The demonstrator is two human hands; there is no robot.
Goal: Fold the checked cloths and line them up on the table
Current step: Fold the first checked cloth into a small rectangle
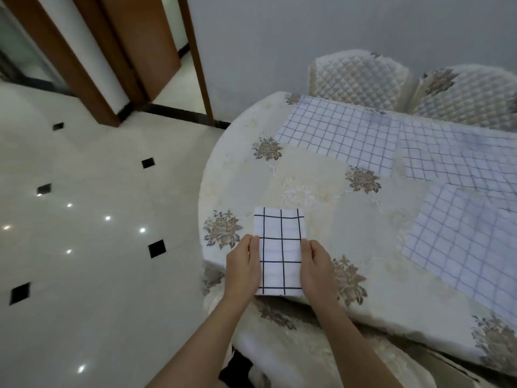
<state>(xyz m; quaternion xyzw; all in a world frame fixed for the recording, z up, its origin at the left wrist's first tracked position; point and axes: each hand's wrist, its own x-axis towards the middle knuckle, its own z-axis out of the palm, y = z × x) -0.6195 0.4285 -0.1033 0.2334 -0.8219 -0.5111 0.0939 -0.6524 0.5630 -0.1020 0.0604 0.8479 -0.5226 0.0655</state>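
A small folded white cloth with dark checks [280, 249] lies on the table [307, 175] near its left front edge. My left hand [242, 268] holds its left side, and my right hand [315, 268] holds its right side, fingers curled round the edges. Three unfolded checked cloths lie flat farther off: one at the back [338, 135], one at the back right [458, 155], one at the right [461, 242].
The table wears a cream flowered cover. Two quilted chairs [358, 77] stand behind it against a grey wall. To the left lies glossy tiled floor [84, 219] and a brown door frame [92, 65].
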